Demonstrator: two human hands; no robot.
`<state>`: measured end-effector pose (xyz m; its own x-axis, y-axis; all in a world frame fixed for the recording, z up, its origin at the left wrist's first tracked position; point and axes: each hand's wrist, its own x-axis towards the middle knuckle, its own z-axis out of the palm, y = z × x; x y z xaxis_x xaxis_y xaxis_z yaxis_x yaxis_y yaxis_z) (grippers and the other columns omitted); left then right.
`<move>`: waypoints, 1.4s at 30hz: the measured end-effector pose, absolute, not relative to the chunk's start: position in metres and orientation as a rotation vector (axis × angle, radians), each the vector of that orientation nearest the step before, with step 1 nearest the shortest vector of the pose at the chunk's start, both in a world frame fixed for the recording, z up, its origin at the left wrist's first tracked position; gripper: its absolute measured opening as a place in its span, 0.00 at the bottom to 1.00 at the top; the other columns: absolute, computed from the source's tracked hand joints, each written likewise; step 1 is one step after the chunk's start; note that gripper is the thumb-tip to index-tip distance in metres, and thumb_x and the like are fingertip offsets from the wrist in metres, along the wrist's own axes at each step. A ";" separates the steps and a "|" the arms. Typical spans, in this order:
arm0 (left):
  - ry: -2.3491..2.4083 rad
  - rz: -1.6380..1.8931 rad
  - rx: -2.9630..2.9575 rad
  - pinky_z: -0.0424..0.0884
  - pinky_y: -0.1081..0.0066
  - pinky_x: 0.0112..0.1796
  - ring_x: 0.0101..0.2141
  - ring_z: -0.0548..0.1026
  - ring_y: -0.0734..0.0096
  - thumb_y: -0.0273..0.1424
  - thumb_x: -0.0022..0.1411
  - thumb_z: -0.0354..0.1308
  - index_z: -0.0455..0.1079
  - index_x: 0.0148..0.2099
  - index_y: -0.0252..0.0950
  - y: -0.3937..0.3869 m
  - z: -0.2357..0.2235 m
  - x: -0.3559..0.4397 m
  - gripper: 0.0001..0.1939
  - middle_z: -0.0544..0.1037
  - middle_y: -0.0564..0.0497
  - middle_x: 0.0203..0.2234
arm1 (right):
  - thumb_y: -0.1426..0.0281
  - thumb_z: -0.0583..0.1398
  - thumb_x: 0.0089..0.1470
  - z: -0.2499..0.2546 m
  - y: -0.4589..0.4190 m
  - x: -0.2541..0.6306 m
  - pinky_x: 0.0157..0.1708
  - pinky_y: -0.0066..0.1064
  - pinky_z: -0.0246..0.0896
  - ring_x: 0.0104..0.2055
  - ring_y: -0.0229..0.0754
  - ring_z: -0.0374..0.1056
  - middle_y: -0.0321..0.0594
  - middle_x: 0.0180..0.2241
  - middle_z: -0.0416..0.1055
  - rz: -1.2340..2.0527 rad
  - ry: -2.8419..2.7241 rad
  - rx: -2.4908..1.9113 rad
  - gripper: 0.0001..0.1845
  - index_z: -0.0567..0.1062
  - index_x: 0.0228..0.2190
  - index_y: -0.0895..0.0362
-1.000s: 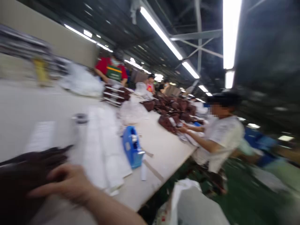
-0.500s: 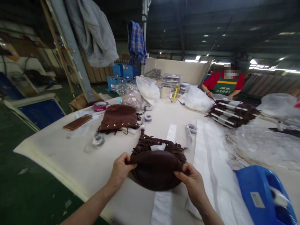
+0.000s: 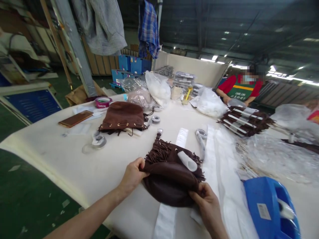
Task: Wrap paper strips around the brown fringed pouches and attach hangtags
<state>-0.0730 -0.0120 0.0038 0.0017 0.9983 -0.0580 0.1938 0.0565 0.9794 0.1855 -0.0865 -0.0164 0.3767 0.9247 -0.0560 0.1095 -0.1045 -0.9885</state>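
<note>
A dark brown fringed bag [image 3: 171,182] lies before me on the table, its rounded bottom toward me. My left hand [image 3: 133,176] pinches its left edge between thumb and fingers. At the bag's right edge my right hand [image 3: 206,200] is closed on the material too. A curled white piece [image 3: 188,161] rests on the bag's fringed side. Beneath the bag runs a white strip [image 3: 165,219], its far end showing beyond. Farther left lies a second, reddish-brown bag [image 3: 122,116] with eyelets along its near edge.
Left are a phone [image 3: 76,119], a pink tape roll [image 3: 103,102] and a clear tape roll [image 3: 99,140]. White padding [image 3: 221,179] and a blue bin [image 3: 267,205] stand right. A co-worker [image 3: 243,86] stands behind bundled brown fringed pieces [image 3: 245,121].
The bag has tilted, its right side lower, and both hands have shifted slightly right with it. The white piece now sticks out more and looks like a curl. The view has shifted a little.
</note>
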 end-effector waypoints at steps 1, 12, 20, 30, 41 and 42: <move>1.362 1.051 1.333 0.51 0.78 0.24 0.22 0.55 0.78 0.27 0.34 0.59 0.52 0.20 0.36 -0.012 0.004 -0.074 0.15 0.58 0.62 0.16 | 0.65 0.66 0.33 -0.021 -0.086 0.187 0.19 0.24 0.45 0.21 0.33 0.49 0.26 0.17 0.53 0.893 -0.994 -1.541 0.18 0.59 0.18 0.54; 1.171 0.825 1.370 0.62 0.73 0.27 0.24 0.67 0.72 0.27 0.34 0.61 0.70 0.24 0.33 0.007 0.033 -0.081 0.08 0.71 0.56 0.19 | 0.61 0.67 0.33 0.001 -0.087 0.194 0.30 0.31 0.62 0.29 0.42 0.65 0.35 0.27 0.71 1.074 -1.078 -1.569 0.23 0.72 0.34 0.55; 1.309 0.939 1.406 0.56 0.76 0.25 0.22 0.61 0.76 0.26 0.33 0.60 0.60 0.21 0.35 0.016 0.022 -0.067 0.11 0.64 0.61 0.16 | 0.65 0.69 0.30 -0.001 -0.082 0.197 0.29 0.29 0.60 0.28 0.40 0.64 0.34 0.24 0.70 1.128 -0.897 -1.452 0.15 0.73 0.24 0.56; 1.442 0.848 1.597 0.50 0.77 0.23 0.21 0.54 0.78 0.26 0.36 0.57 0.50 0.19 0.37 0.017 0.003 -0.069 0.15 0.54 0.62 0.15 | 0.67 0.64 0.27 -0.005 -0.075 0.186 0.21 0.24 0.46 0.22 0.35 0.50 0.28 0.16 0.55 0.890 -0.922 -1.580 0.15 0.61 0.15 0.55; 1.499 0.535 2.065 0.58 0.72 0.29 0.27 0.63 0.70 0.28 0.42 0.59 0.59 0.27 0.38 0.008 0.028 -0.087 0.10 0.65 0.57 0.24 | 0.63 0.58 0.37 -0.024 -0.075 0.189 0.23 0.26 0.49 0.24 0.37 0.51 0.29 0.18 0.55 0.666 -1.285 -1.770 0.12 0.59 0.18 0.54; 1.492 0.533 2.125 0.60 0.69 0.33 0.31 0.65 0.66 0.29 0.40 0.62 0.62 0.32 0.38 0.005 0.042 -0.086 0.14 0.67 0.54 0.29 | 0.63 0.58 0.38 -0.025 -0.075 0.190 0.24 0.26 0.50 0.24 0.37 0.51 0.30 0.19 0.57 0.666 -1.312 -1.768 0.11 0.60 0.19 0.54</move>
